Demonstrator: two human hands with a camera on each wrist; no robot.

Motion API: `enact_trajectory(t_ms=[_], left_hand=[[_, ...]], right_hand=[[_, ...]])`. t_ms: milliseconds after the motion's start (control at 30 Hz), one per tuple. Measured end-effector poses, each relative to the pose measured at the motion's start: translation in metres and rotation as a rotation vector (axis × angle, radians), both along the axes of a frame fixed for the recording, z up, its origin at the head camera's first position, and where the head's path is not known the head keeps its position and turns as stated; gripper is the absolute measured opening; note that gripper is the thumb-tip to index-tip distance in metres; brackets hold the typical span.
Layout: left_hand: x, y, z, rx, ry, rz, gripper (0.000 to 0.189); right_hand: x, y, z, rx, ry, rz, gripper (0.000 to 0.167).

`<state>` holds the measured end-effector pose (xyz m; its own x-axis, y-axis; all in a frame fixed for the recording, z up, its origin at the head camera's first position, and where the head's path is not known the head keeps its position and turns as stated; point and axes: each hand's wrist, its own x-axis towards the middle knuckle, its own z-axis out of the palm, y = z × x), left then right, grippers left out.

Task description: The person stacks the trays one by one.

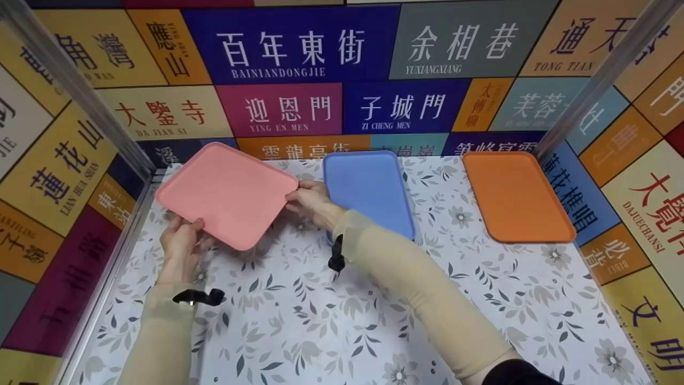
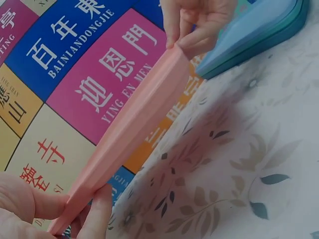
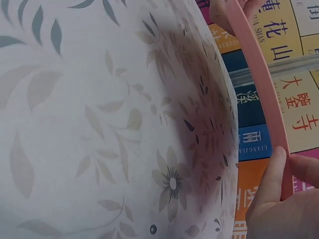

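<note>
A pink rectangular tray (image 1: 230, 195) is held tilted above the table, its shadow falling on the cloth in both wrist views. My left hand (image 1: 180, 243) pinches its near left edge, thumb on the upper face. At the right corner, my right hand (image 1: 312, 202) grips the rim between thumb and fingers. Just beyond that hand lies a blue tray (image 1: 366, 187), partly covered by my right forearm in the head view. The left wrist view shows a teal edge (image 2: 259, 52) under the blue one.
An orange tray (image 1: 518, 195) lies flat at the right of the table. White cloth with a grey leaf pattern (image 1: 299, 331) covers the tabletop. Colourful panels with lettering (image 1: 291, 48) rise at the back and both sides, with metal posts (image 1: 101, 101) at the corners.
</note>
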<state>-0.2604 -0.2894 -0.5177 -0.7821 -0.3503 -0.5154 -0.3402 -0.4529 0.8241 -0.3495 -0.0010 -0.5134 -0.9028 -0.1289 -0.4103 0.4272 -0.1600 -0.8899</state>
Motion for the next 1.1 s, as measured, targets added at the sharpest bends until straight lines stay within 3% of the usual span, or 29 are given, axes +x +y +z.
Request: enact_trajectory(t_ms=[133,333,500,700,933,1100], left_hand=[[-0.002,-0.004,0.003,-0.007,-0.010,-0.033,0.076],[-0.003,-0.011,0.008,-0.041,-0.018,-0.164,0.077],[0.000,-0.015,0.009,-0.054,-0.007,-0.294,0.078],[0.000,-0.013,0.010,-0.042,0.008,-0.414,0.078],[-0.007,0.000,0.015,-0.081,0.033,-0.502,0.080],[-0.016,0.010,0.023,-0.112,0.016,-0.519,0.081]], right_hand=[[-0.005,0.014,0.004,0.058,0.013,0.090,0.041],[-0.018,0.037,0.020,0.152,0.037,0.261,0.024],[-0.028,0.051,0.038,0.218,0.021,0.426,0.032],[-0.032,0.063,0.046,0.219,0.050,0.578,0.050],[-0.030,0.079,0.047,0.189,0.035,0.602,0.075],[-0.028,0.091,0.048,0.168,0.029,0.603,0.081]])
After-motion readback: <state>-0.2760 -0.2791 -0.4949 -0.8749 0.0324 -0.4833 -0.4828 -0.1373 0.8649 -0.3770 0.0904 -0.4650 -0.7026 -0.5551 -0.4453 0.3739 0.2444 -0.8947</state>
